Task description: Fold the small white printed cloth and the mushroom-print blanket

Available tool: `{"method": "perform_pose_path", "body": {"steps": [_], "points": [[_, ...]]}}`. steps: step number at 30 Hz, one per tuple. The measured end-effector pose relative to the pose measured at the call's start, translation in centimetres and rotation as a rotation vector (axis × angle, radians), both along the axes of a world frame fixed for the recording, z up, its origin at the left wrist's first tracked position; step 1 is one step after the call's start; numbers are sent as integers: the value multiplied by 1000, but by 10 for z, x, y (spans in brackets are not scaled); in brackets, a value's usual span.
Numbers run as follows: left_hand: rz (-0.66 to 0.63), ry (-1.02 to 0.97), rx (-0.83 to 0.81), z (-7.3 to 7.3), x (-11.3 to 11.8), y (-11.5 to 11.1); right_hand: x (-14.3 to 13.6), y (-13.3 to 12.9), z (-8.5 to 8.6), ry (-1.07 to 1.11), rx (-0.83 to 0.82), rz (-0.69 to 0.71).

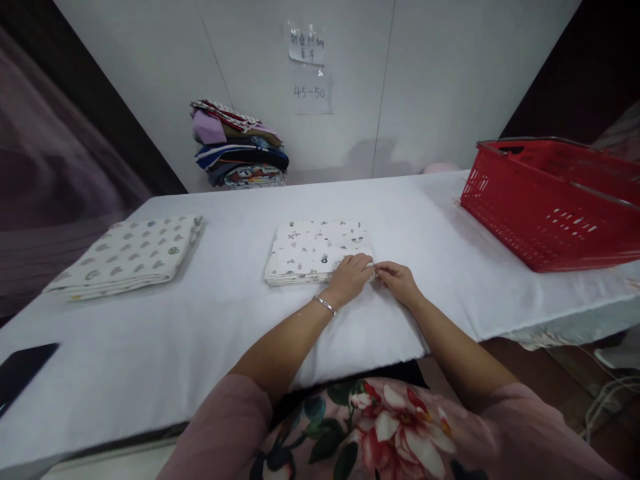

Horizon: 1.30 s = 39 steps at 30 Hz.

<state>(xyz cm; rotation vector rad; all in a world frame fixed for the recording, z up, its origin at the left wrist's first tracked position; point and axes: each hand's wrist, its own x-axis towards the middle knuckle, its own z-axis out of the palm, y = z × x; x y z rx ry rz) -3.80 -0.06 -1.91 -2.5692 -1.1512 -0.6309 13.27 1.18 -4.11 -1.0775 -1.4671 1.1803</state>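
A folded white cloth with small printed figures (310, 247) lies flat at the middle of the white-covered table. My left hand (351, 277), with a bracelet at the wrist, rests on the cloth's near right corner, its fingers bent over the edge. Just to the right, my right hand (397, 279) pinches the same corner between thumb and fingertips. The two hands are close together at that corner. The layers of the cloth show along its near edge.
Another folded patterned cloth (135, 253) lies on the table (225, 333) at the left. A red basket (545, 200) stands at the right. Stacked fabrics (240, 147) sit beyond the far edge, under paper signs (311, 92). A dark flat object (23, 373) is at the left edge.
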Motion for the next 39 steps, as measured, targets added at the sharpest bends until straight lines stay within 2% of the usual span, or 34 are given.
{"method": "perform_pose_path", "body": {"steps": [10,15,18,22,26,34,39], "points": [[-52,142,-19,17,5,3,-3,0,2,21,-29,-47],[59,33,18,11,12,-6,-7,-2,13,-50,-35,-31],[94,-1,30,5,16,-11,-9,6,19,-84,-114,-49],[97,-28,54,2,17,-13,-16,32,24,-144,-226,-73],[89,-35,79,-1,16,-12,-28,70,25,-259,-243,-103],[78,-25,89,-3,16,-12,-51,143,18,-442,-138,-189],[72,3,44,1,18,-15,-56,161,5,-555,-44,-284]]}}
